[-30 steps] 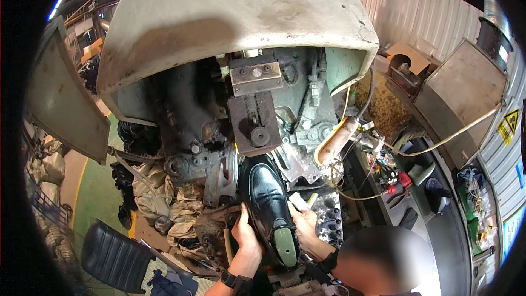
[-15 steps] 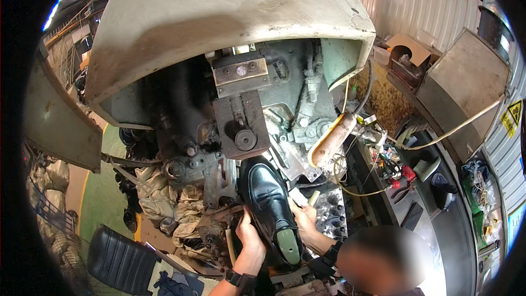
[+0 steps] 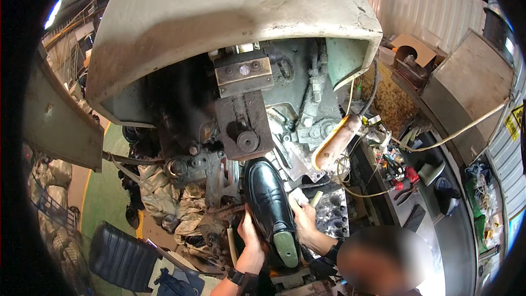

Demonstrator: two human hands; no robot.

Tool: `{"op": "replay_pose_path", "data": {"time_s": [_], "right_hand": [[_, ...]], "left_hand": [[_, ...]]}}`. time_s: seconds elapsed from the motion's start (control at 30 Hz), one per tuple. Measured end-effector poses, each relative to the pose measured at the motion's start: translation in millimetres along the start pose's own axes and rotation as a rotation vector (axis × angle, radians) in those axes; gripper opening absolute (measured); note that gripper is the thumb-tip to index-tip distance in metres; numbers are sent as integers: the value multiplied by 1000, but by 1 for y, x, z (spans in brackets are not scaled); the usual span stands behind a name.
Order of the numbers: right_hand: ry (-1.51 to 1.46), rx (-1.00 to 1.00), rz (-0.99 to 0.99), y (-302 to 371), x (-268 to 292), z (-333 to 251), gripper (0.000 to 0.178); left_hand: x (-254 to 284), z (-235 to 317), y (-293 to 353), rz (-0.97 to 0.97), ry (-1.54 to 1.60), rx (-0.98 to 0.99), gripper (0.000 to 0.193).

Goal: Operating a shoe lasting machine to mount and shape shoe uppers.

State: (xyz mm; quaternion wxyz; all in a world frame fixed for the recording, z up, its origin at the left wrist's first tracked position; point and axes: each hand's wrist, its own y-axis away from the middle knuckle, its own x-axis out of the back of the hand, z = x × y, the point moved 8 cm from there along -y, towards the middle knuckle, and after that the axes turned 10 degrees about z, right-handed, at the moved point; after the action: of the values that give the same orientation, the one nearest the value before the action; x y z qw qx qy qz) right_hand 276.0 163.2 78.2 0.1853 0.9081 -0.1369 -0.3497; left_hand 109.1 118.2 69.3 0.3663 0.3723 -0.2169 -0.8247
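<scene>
A black leather lace-up shoe (image 3: 267, 189) points away from me, toe beneath the machine's dark block. In its opening sits a green shoe last (image 3: 286, 248). My left hand (image 3: 250, 235) is closed along the shoe's left side near the heel, with a dark band on the wrist. To the right of the shoe, my right hand (image 3: 307, 227) has its fingers closed at a small white piece (image 3: 298, 195); whether that is cloth or something firmer is unclear. That hand lies close against the shoe's side, and any contact is hard to make out.
The machine's large pale hood (image 3: 230, 11) arches overhead. A lamp (image 3: 337, 141) with a cable hangs right of the shoe. Tools and pliers (image 3: 405, 189) lie on the right bench; a black chair (image 3: 121, 257) stands at lower left. A person's blurred head (image 3: 383, 260) fills the lower right.
The shoe stays in nearly the same place under the block. My right hand has shifted slightly, with its fingertips now more plainly at the white piece. The whole view has drifted a little.
</scene>
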Motion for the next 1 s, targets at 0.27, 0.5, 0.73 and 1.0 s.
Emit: {"op": "replay_pose_path", "data": {"time_s": [0.27, 0.5, 0.73, 1.0], "right_hand": [[22, -108, -5, -4, 25, -4, 26], [824, 286, 367, -73, 242, -85, 40], [796, 95, 428, -106, 272, -16, 51], [515, 26, 415, -50, 289, -75, 67]], "left_hand": [[28, 28, -11, -73, -197, -304, 44], [309, 58, -101, 603, -178, -270, 30], [464, -14, -176, 610, -498, 183, 63], [421, -94, -195, 757, -827, 258, 91]]}}
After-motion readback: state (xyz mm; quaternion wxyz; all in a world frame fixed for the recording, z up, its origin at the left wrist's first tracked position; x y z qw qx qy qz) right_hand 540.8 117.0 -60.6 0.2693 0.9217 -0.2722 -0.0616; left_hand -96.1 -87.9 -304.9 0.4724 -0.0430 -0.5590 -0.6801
